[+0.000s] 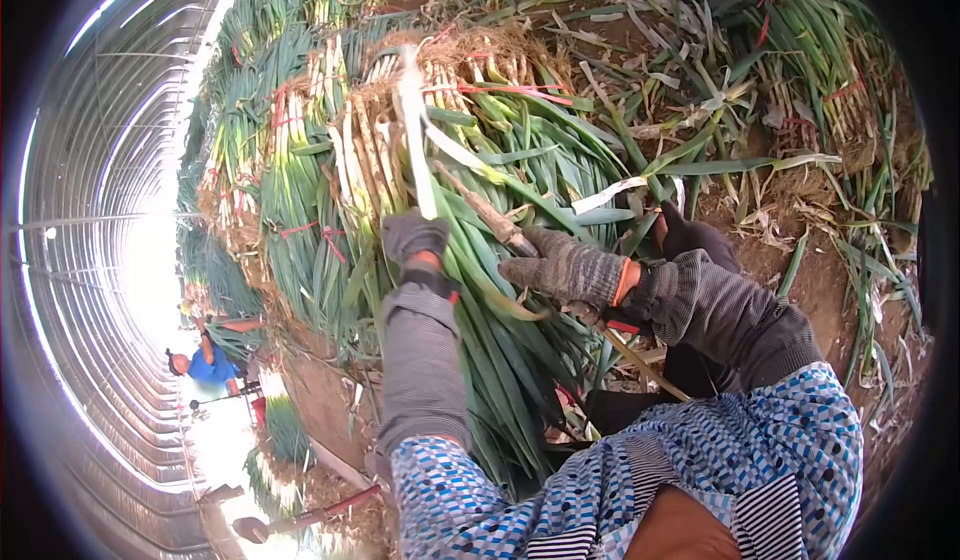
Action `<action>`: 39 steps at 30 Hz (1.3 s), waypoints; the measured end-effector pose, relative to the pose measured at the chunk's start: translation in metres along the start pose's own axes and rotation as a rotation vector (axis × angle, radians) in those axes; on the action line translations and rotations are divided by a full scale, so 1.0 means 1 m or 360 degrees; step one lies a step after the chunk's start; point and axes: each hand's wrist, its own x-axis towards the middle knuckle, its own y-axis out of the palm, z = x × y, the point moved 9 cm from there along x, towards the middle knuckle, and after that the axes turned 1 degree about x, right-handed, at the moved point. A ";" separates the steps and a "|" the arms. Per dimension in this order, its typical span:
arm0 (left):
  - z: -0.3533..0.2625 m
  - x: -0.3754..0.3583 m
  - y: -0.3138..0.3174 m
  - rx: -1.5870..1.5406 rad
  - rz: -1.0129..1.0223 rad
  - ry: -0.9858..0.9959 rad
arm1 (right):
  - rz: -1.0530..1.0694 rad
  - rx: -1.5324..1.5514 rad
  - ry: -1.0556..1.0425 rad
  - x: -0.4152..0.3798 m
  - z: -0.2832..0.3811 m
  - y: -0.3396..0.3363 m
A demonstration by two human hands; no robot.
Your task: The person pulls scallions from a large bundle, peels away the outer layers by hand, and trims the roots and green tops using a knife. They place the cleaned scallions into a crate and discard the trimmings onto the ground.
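My left hand [415,237], in a dark grey glove, is closed around a green onion [417,150]. Its white stem points up past the fist, blurred near the tip, and green leaves [485,290] trail below. To the right, my gloved right hand [570,268] has its fingers curled, thumb side toward the leaves. A rough brown stick-like piece [490,208] runs from its fingertips up and left across the leaves; I cannot tell whether it is a soiled stalk or a handle. Beneath both hands lies a large pile of green onions [375,145], with a red tie [515,90] across one bundle.
Tied bundles [295,175] lie to the left, and another bundle [840,100] rests at upper right. Loose leaves and peelings [700,110] litter the brown soil [810,290]. A person in blue [210,365] is far left, inside a greenhouse tunnel [90,210]. A red-handled tool [320,512] lies lower left.
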 end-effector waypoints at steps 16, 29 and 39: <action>0.004 0.022 0.038 -0.0404 0.0088 0.0219 | -0.0047 -0.0101 -0.0005 -0.021 0.008 -0.014; 0.127 -0.100 -0.081 -0.2257 0.0759 0.0314 | 0.0179 0.0431 -0.0040 -0.016 -0.004 0.038; 0.156 -0.145 0.114 -0.2599 0.0504 0.0278 | 0.0259 -0.0507 -0.0027 -0.097 -0.048 0.129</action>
